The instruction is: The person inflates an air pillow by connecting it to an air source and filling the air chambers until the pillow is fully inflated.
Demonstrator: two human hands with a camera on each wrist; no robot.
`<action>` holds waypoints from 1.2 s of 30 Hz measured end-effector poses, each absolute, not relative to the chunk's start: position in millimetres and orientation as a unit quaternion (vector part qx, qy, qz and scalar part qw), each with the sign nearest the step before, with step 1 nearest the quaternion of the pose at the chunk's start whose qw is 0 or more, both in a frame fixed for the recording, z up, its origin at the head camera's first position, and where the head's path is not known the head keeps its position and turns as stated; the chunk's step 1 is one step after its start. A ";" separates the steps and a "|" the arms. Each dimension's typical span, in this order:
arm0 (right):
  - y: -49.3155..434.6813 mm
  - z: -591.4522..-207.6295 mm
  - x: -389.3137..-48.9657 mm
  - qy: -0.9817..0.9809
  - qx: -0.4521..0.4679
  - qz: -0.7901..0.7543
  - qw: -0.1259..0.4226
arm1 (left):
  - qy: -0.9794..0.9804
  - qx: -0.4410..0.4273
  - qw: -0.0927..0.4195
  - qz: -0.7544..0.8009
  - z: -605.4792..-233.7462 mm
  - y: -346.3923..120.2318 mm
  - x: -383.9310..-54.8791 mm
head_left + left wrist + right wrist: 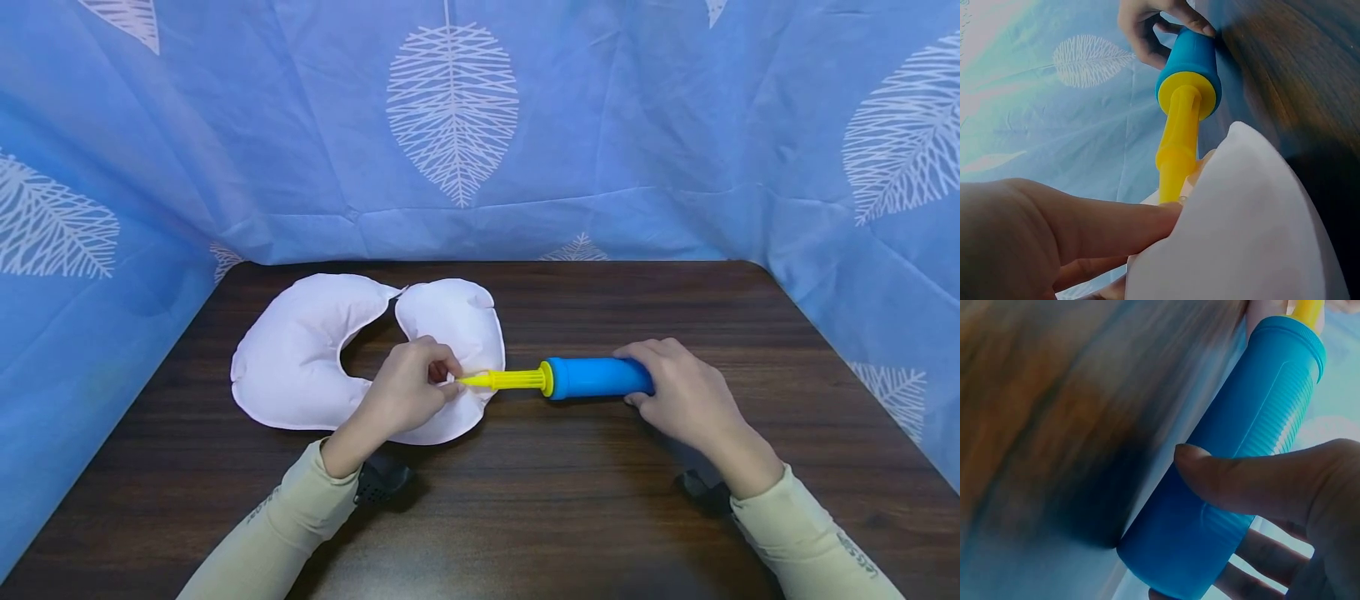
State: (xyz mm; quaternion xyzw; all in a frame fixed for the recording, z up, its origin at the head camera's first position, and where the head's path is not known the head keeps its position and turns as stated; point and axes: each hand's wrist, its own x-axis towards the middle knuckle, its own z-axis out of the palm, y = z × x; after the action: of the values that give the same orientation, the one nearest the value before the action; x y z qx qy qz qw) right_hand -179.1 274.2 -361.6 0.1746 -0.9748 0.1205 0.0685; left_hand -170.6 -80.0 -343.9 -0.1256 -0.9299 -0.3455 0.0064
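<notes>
A pale pink inflatable neck pillow (288, 358) lies puffed up in a U shape on the table. Thumb and fingers of my left hand (411, 379) pinch it at the valve, right where the tapered yellow nozzle of a hand pump (600, 377) points in. In the left wrist view the nozzle (1179, 137) runs down to the thumb, whose tip hides the valve. My right hand (678, 392) grips the far end of the pump's blue barrel (1241, 425), thumb across one side and fingers around the other. The pump lies nearly level, in line with the valve.
The dark wood-grain table (525, 517) has rounded back corners. A blue curtain (630, 108) with white leaf prints hangs behind it and along both sides. Black wrist devices (382, 481) sit under both wrists, by the cream sleeves (277, 517).
</notes>
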 end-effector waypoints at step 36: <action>375.2 -369.5 -208.2 -0.989 0.046 0.138 0.036 | -0.933 -0.111 -0.005 -0.343 -344.5 -80.2 -172.2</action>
State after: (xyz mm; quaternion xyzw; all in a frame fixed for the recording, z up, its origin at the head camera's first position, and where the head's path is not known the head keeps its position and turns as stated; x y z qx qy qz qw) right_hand -208.2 375.2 -369.5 0.0456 -0.9887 0.1380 0.0358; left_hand -172.2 -80.2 -344.5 -0.1113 -0.9328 -0.3426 -0.0046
